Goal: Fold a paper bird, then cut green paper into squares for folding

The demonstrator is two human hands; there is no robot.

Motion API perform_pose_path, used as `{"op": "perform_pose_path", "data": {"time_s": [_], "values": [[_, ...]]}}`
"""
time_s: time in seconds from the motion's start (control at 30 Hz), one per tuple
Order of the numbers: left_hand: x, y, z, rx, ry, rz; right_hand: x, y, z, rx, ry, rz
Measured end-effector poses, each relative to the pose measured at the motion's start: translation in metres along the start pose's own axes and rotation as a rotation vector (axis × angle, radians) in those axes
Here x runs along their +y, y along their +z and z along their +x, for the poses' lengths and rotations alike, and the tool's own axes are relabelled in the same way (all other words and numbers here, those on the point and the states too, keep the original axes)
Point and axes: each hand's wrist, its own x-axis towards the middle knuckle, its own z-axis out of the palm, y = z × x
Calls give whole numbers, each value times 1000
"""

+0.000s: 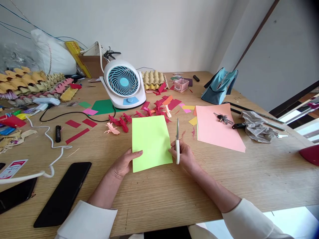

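Observation:
A sheet of lime-green paper [152,142] is held up over the wooden table, its broad face toward me. My left hand [127,161] grips its lower left edge, thumb on the front and fingers hidden behind. At the right edge, my right hand [184,155] has its thumb near the paper and is closed on white-handled scissors [177,146], whose blades point away from me. Just beyond the sheet lie several folded red paper figures [122,123], along with a pale pink one [112,128].
A white fan [124,83] stands behind the figures. Pink paper sheets [214,129] with keys [223,119] on top lie to the right. A blue bag [219,87] sits at the back right. A black phone [63,192] and a marker [58,133] are at the left.

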Motion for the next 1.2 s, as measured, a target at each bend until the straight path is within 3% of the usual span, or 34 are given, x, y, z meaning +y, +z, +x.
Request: {"op": "perform_pose_path", "data": {"time_s": [0.3,0.47,0.6,0.8,0.93,1.1,1.2], "values": [[0,4,0,98,-25,-54,-6,-1,-2,-43,-85,-36],[-2,0,10,160,-15,-47,-6,-3,-3,-93,-30,-172],[-8,3,12,205,-5,98,-2,-4,-1,-128,3,-239],[-16,9,9,191,11,293,0,-5,5,-85,26,-181],[-18,15,8,146,12,165,3,-4,4,-60,24,-171],[-16,30,7,-95,-75,-195,3,-1,-1,-35,-33,-221],[-16,34,6,-50,-77,-261,-1,0,-3,-12,-67,-265]]}}
